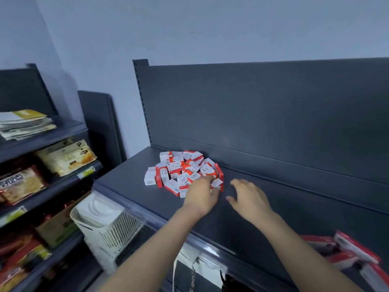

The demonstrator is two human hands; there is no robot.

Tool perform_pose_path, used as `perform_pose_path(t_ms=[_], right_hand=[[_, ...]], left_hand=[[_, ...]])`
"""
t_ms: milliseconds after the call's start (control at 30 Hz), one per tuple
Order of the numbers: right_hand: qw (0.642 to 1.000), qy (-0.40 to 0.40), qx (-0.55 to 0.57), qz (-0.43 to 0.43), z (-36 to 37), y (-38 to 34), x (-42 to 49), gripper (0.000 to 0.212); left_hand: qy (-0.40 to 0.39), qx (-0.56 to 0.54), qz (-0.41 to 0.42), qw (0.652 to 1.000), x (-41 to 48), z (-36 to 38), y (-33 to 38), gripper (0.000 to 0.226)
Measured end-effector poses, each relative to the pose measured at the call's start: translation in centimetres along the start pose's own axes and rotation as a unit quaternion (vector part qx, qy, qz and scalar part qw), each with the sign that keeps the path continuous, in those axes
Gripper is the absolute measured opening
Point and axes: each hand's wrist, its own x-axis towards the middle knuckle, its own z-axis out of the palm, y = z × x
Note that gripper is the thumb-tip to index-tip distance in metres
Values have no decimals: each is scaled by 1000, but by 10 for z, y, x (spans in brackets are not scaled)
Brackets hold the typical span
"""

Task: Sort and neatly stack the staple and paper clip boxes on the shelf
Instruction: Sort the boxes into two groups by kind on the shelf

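Left hand [201, 193] is in at the near edge of the jumbled heap of small red-and-white cardboard boxes [183, 168], which lies on the dark grey metal shelf [315, 207], close to its back panel. The fingers curl into the pile, but whether they have a box cannot be told. Right hand [249, 196] hovers just beside the heap, fingers spread, holding nothing. The smart play is probably one box at a time: lift it clear, check the label, then square it up under the right hand.
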Motion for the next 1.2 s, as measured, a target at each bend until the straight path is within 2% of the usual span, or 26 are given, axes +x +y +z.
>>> perform_pose_path(t_ms=[167,367,467,633,700,900,1000,1100,1200], right_hand=[[999,-27,4,-37,24,-48,36,48],[997,-74,-26,-4,47,-81,62,61],[997,-75,-27,7,56,-83,65,64],[999,-37,-18,9,64,-84,64,45],[999,-31,-22,18,63,-82,63,47],[997,-58,-10,54,56,-72,56,46],[995,-76,-18,57,54,-70,51,46],[994,-86,-15,71,53,-70,44,45],[991,-97,-17,91,51,-71,36,40]], left_hand=[[16,5,-26,1000,22,-30,-64,32],[-10,35,-40,999,51,-43,-108,37],[-24,33,-31,999,60,-37,-107,32],[-43,44,-41,997,74,-20,-96,32],[-54,54,-47,996,78,-15,-92,27],[-87,86,-56,991,85,-5,-84,31],[-97,95,-57,989,87,-2,-80,25],[-73,75,-48,993,85,-4,-75,22],[-25,43,-20,999,81,-16,-66,28]])
